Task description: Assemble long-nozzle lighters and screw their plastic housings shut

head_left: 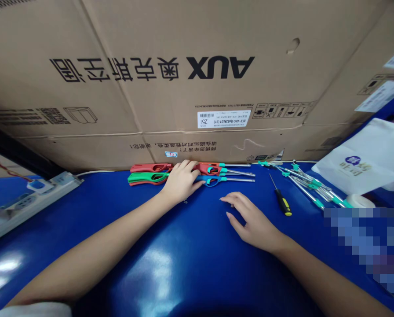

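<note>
A: Quick, what's in play?

B: Gas lighters, long-neck type, bundled flat along the back of the blue tabletop (190,246), just in front of the AUX carton (151,26)

A: Grip state?

B: Left grip (181,179) lies across the middle of the bundle, fingers over the bodies; can't tell if it's clasping any or just resting. Right grip (253,222) is empty, thumb and fingers loosely apart above the tabletop

A: Handling?

B: My guess: light, hard plastic with stiff metal necks, fairly smooth, so stacked ones may slide over each other. Not very fragile, though the thin necks could bend if levered. I'd take 1 by its plastic body, clear of the trigger opening, not by the neck

A: Looks?

B: Red lighter (144,167) at the back left, green lighter (140,177) in front of it, orange-red edge showing under the green. Blue lighter (204,178) by the left thumb. Teal parts near the necks, shiny silver necks pointing right. Hand hides the middle, so can't tell which bodies join which necks

A: Anything nearby?

B: Black-and-yellow screwdriver (284,204) to the right, then a heap of loose metal tubes with teal fittings (304,187)
</note>
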Motion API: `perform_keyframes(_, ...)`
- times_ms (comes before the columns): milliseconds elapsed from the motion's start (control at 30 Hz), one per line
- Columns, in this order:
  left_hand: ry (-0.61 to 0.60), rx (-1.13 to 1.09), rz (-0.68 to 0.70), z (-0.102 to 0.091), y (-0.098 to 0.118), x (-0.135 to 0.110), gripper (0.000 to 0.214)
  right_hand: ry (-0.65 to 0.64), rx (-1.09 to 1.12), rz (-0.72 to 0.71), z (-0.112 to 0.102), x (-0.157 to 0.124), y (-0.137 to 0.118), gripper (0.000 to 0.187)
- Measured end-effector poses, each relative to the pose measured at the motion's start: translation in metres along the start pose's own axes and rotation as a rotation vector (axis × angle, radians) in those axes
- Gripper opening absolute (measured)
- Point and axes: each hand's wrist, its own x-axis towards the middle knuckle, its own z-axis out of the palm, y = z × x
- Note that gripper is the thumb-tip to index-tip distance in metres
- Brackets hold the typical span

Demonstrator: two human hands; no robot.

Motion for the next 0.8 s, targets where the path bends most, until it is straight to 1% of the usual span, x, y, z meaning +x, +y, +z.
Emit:
perform_keyframes(133, -0.017, -0.034, -0.005, -0.0053, 0.0012, -0.0004, 0.025, -0.029, -0.016, -0.006, -0.0003, 0.0003, -0.0001, 0.04)
perform_keyframes(300, -0.078, -0.095, 0.075, -0.0051, -0.0027, -0.0042, 0.022, -0.045, -0.029, -0.026, -0.0002, 0.0001, -0.0006, 0.04)
perform_keyframes(400, -0.091, -0.121, 0.094, -0.0037, -0.0057, -0.0062, 0.02, -0.061, -0.034, -0.028, -0.0012, 0.0002, -0.0018, 0.04)
perform_keyframes(633, -0.064, -0.149, 0.05, -0.0057, -0.005, -0.0071, 0.022, -0.084, -0.051, -0.036, -0.003, 0.0007, -0.0035, 0.038)
perform_keyframes(800, -0.05, -0.196, 0.003, -0.0006, -0.0086, -0.0056, 0.011, -0.079, -0.045, -0.046, -0.0033, 0.0006, -0.0031, 0.039)
